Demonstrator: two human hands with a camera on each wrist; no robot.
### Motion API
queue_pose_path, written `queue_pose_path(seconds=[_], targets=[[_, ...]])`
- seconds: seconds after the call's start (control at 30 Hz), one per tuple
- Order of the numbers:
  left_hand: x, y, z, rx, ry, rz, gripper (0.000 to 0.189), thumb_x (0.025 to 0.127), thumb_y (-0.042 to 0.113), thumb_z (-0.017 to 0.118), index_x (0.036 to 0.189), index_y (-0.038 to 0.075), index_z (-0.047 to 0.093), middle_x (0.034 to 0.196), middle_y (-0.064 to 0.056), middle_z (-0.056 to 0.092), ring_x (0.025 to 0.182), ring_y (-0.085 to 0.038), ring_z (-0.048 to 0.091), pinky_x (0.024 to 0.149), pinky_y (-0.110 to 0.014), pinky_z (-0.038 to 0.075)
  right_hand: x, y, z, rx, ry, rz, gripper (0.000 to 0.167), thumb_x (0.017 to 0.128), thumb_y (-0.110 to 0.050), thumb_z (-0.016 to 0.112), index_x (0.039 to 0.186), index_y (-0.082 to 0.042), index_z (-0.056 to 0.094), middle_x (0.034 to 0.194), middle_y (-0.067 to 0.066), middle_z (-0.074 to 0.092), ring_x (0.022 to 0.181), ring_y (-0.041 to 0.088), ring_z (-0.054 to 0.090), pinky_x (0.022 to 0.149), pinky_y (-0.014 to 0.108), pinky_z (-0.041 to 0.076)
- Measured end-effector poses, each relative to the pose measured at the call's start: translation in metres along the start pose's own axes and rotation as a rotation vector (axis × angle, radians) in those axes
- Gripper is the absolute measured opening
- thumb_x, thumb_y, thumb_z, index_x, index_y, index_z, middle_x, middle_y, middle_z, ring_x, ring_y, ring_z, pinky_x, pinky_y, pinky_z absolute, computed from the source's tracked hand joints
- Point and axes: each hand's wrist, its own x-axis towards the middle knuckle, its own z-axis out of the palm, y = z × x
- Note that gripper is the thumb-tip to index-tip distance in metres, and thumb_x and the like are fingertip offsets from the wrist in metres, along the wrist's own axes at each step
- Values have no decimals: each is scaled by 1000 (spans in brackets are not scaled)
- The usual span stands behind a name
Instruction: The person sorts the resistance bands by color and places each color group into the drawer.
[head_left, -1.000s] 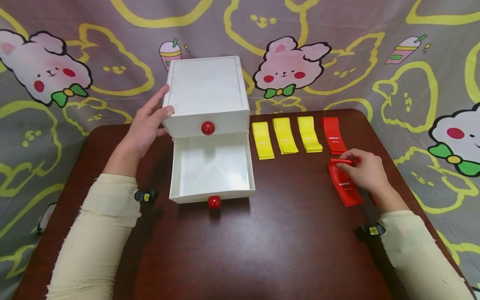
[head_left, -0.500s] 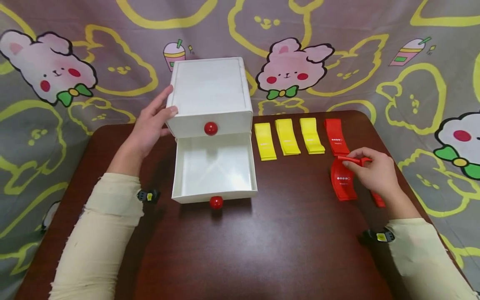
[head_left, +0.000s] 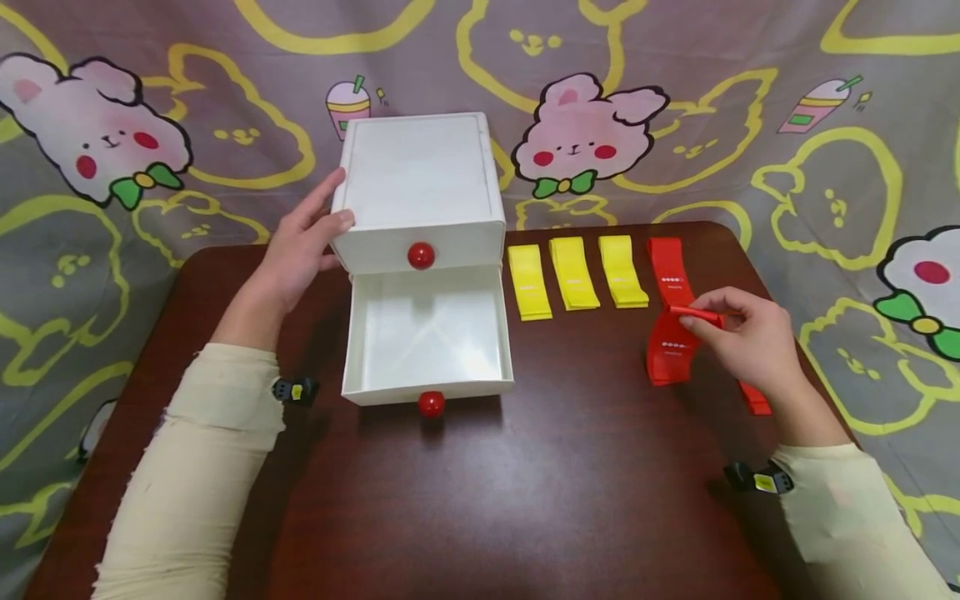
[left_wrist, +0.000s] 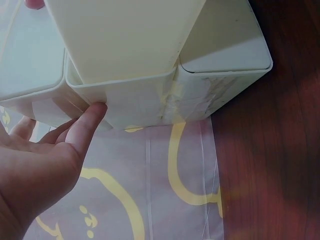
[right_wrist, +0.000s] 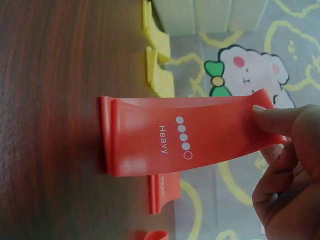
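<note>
My right hand pinches the upper end of a folded red resistance band between thumb and fingers. The band hangs down from that grip, and in the right wrist view it shows the word "Heavy" with a row of dots. On the left, my left hand rests against the side of a white drawer box, its thumb at the top edge and its fingers along the side. The box's lower drawer is pulled out and shows a bare white inside. A red knob marks the closed upper drawer.
Three folded yellow bands lie in a row right of the box. Another red band lies beyond the held one, and a further red band shows partly under my right wrist. A patterned curtain hangs behind the table.
My right hand has lifted the red band, which now hangs more upright and slightly farther left. The left hand still rests on the box.
</note>
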Motion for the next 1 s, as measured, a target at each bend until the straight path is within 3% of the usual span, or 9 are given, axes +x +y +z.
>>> queue_pose_path(seconds=[0.2, 0.53, 0.83, 1.0], targets=[[0, 0, 0, 5, -7, 1, 59, 103, 38, 53, 155, 46, 29, 162, 4, 27, 134, -27, 42, 104, -57, 39, -3, -11, -2, 37, 24, -34, 22, 89, -22, 78, 104, -9, 71, 94, 6, 69, 76, 21, 51, 56, 18, 45], [0, 0, 0, 17, -10, 2, 60, 102, 40, 53, 156, 47, 28, 162, 4, 26, 137, -28, 40, 104, -57, 38, -5, -23, -2, 161, 175, -141, 19, 84, -3, 80, 101, -3, 73, 74, -3, 61, 53, 12, 40, 45, 23, 34], [0, 1, 1, 34, -10, -8, 59, 102, 41, 52, 156, 48, 26, 163, 5, 23, 138, -28, 39, 105, -57, 37, -13, -72, -12, 268, 238, -217, 16, 84, 6, 74, 99, 9, 70, 69, 2, 58, 50, 10, 36, 45, 21, 30], [0, 0, 1, 29, -5, -10, 59, 103, 40, 52, 155, 48, 26, 163, 5, 23, 138, -28, 39, 105, -58, 38, -12, -82, -15, 302, 246, -251, 16, 84, 6, 74, 99, 10, 70, 71, 4, 59, 49, 9, 36, 45, 21, 31]])
